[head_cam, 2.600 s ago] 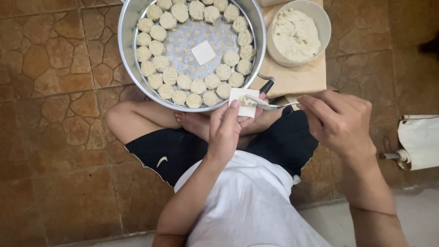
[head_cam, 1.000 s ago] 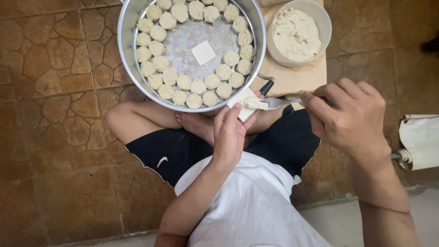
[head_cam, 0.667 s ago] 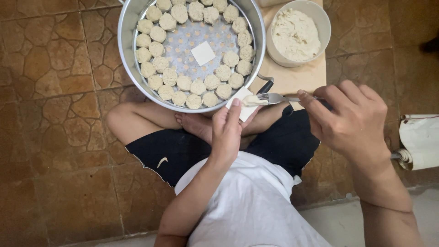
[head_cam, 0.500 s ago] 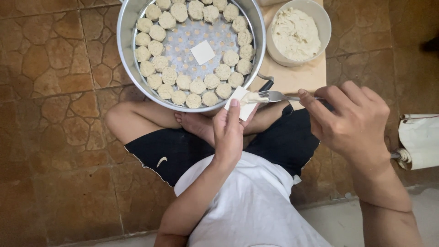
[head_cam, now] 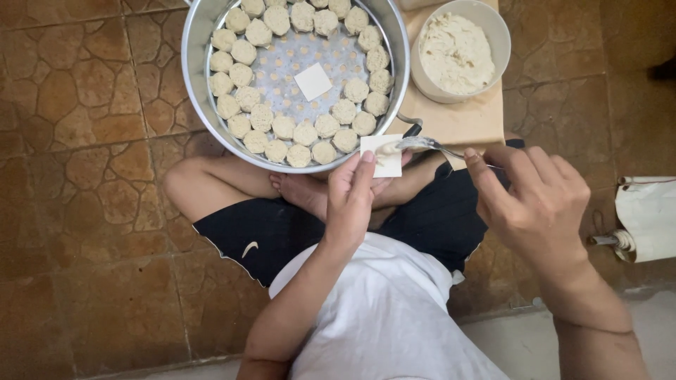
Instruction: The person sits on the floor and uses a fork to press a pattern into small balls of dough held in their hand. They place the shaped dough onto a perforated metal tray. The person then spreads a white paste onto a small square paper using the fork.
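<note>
The fingers of the left hand (head_cam: 351, 200) lie together and flat under a small square white wrapper (head_cam: 382, 155), just right of the frame's centre, cradling it like a little tray so that its face stays level and open. The fingers of the right hand (head_cam: 536, 200), at right of centre, are pinched on the handle of a metal spoon (head_cam: 422, 145), which runs leftward so that its bowl rests on the wrapper with a dab of pale filling, seemingly to lay the filling in the wrapper's middle.

Just above the wrapper, filling the upper middle of the frame, stands a round metal steamer pan (head_cam: 193, 84) with a perforated floor. Shaped dumplings (head_cam: 304, 134) sit in it in curved rows along the rim, close together but mostly not stacked, and one spare flat wrapper (head_cam: 313, 81) lies on the bare holes at the centre. In the upper right a pale bowl (head_cam: 496, 32) of creamy filling (head_cam: 456, 55) sits on a wooden board (head_cam: 465, 119), within short reach of the spoon hand.

The person sits cross-legged on a brown stone-patterned floor (head_cam: 77, 141), in dark shorts and a white shirt, with the pan near the knees. At the right edge lies a roll of white paper (head_cam: 648, 214).
</note>
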